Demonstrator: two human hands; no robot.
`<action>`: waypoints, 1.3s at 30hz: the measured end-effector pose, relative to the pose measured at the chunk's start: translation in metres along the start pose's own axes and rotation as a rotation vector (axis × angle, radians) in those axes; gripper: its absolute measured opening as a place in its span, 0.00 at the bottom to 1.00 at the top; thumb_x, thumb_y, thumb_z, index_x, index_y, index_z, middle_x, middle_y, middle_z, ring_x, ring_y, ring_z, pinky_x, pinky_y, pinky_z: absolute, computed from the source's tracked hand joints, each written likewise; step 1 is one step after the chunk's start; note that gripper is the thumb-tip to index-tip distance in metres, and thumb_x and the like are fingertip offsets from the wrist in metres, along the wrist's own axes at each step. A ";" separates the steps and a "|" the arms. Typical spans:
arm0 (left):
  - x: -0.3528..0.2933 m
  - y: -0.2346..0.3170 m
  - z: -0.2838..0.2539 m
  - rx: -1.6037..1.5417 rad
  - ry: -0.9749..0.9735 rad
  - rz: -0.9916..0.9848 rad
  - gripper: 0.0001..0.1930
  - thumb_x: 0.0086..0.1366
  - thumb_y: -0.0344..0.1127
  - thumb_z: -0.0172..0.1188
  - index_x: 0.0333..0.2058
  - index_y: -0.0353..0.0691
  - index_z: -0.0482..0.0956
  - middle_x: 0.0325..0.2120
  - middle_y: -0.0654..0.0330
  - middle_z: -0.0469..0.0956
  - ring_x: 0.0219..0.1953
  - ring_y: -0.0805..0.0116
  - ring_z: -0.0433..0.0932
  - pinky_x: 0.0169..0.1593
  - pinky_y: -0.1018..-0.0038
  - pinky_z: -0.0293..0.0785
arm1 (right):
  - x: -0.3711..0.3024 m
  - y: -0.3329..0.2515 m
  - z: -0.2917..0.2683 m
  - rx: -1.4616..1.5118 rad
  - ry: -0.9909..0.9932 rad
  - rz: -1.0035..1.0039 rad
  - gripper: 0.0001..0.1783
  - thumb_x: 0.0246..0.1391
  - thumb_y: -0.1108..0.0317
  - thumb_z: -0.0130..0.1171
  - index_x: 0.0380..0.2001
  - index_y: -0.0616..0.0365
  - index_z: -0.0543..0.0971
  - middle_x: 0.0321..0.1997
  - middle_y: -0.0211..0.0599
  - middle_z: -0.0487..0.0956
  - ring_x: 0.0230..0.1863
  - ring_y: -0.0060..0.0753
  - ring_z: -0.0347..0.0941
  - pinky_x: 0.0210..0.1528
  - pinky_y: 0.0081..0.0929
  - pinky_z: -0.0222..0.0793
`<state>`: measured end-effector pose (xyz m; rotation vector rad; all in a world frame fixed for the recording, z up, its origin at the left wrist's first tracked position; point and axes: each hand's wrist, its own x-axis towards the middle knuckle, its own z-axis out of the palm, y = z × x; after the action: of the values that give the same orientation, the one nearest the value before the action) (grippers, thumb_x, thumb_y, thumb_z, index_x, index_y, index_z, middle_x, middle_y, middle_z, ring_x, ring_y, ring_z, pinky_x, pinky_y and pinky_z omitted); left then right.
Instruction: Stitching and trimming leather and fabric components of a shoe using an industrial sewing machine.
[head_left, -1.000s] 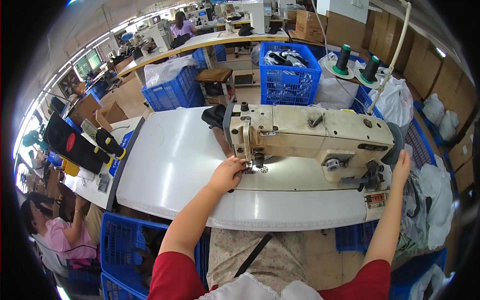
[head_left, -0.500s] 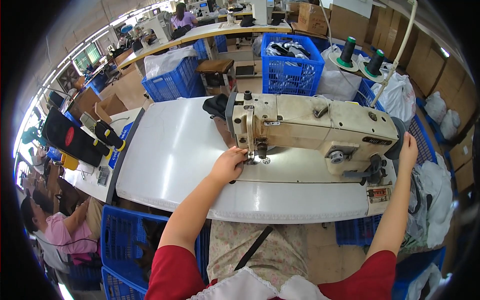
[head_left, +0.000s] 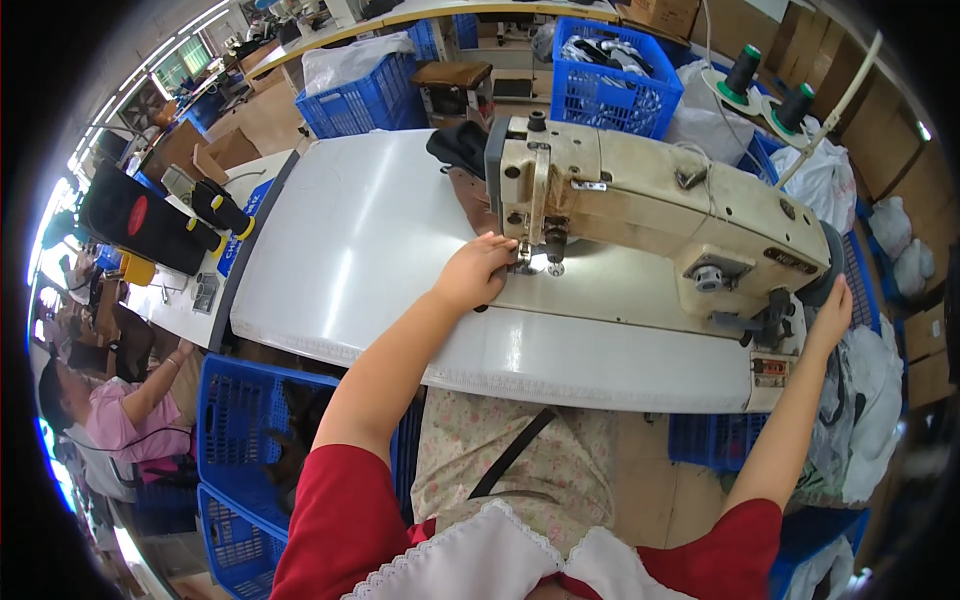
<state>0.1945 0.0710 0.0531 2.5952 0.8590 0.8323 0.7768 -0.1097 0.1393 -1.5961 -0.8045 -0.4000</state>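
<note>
A cream sewing machine (head_left: 630, 206) stands on a white sewing table (head_left: 340, 250). My left hand (head_left: 472, 274) rests at its needle end, fingers drawn together beside the presser foot (head_left: 523, 258). What lies under those fingertips is mostly hidden. Behind the needle, a brown piece of material (head_left: 473, 198) with a bunched black part (head_left: 460, 148) lies on the tabletop. At the machine's right end, my right hand (head_left: 831, 316) is closed on the rim of the dark handwheel (head_left: 826, 265).
Blue crates (head_left: 240, 430) stand below the table's left edge, with more behind it. Two dark thread cones (head_left: 740, 75) sit beside a slanting pole (head_left: 835, 110) at the back right. On the left, a person in pink (head_left: 125, 415) sits near another worktable.
My view has shifted and tilted, so the machine and table sit higher and slightly farther right in the picture. Both hands keep their places at the needle and handwheel.
</note>
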 end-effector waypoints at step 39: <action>0.038 -0.021 -0.043 0.631 -0.329 0.423 0.10 0.64 0.32 0.54 0.41 0.37 0.80 0.45 0.52 0.78 0.48 0.51 0.76 0.50 0.59 0.74 | -0.101 0.001 -0.080 -0.483 -0.884 -0.322 0.09 0.48 0.73 0.61 0.36 0.56 0.81 0.39 0.39 0.80 0.45 0.49 0.76 0.47 0.39 0.72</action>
<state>0.1842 0.1146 0.0950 3.4102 0.5369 0.2032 0.7222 -0.2139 0.0873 -2.1226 -1.7507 -0.0899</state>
